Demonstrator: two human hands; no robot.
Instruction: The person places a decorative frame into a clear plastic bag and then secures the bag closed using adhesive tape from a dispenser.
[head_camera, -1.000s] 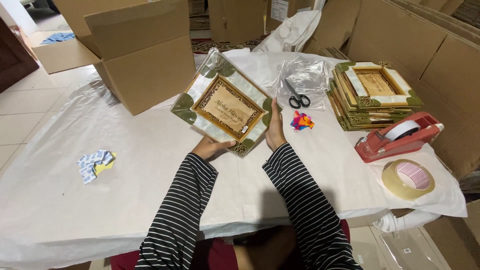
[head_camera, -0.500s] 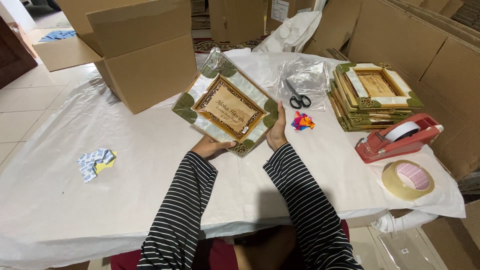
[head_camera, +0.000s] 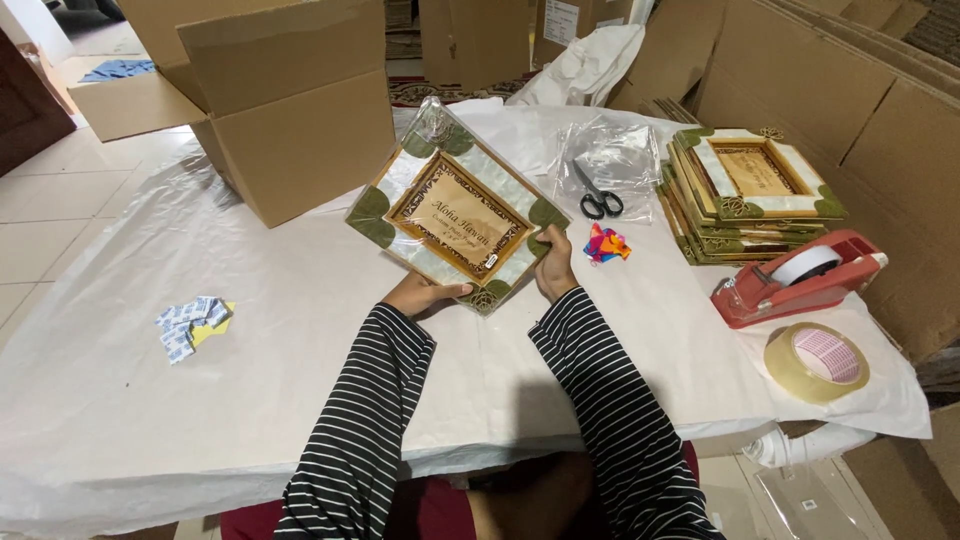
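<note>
I hold a green-cornered, pearly picture frame (head_camera: 455, 215) in a clear plastic sleeve, tilted above the white-covered table (head_camera: 300, 330). My left hand (head_camera: 420, 296) grips its lower near edge from underneath. Over on the frame's right corner, my right hand (head_camera: 555, 265) pinches the edge. Both forearms wear black-and-white striped sleeves. A stack of similar frames (head_camera: 750, 190) lies at the right.
An open cardboard box (head_camera: 290, 110) stands at the back left. Black scissors (head_camera: 598, 200) rest on clear plastic bags. A colourful small object (head_camera: 606, 244), a red tape dispenser (head_camera: 795, 280), a tape roll (head_camera: 815, 362) and blue-white packets (head_camera: 190, 325) lie around. Flat cardboard leans at right.
The frame has lifted slightly and shifted a little toward the left in my hands; my right hand has slid along its right corner. Nothing else has moved.
</note>
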